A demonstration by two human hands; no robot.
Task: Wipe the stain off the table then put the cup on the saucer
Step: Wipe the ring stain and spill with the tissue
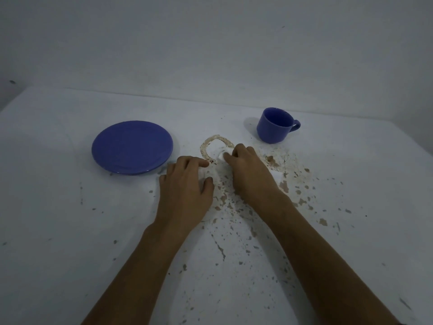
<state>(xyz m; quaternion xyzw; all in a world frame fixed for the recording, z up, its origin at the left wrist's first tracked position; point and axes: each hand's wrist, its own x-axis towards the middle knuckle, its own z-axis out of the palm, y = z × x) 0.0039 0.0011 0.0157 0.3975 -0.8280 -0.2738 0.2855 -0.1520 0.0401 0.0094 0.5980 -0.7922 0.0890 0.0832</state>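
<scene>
Forearms nearest camera; left hand [185, 184] flat beside ring stain [216, 148], fingers spread, holding nothing evident. Right hand [248, 170] closed on white tissue [221, 156], pressed at ring's right edge. Tissue: soft, light, likely tears when wet; best bunched. Cup [275, 125] upright, right of stain, handle pointing right; probably ceramic, fragile. Saucer [132, 147] left of stain.

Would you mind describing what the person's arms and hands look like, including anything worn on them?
Both arms are bare from the bottom edge of the picture up to the fingers: no sleeves, gloves, watch, bracelets or rings show on the left hand or the right hand. The nails look short and unpainted. No markings or tattoos are visible in the dim light.
</scene>
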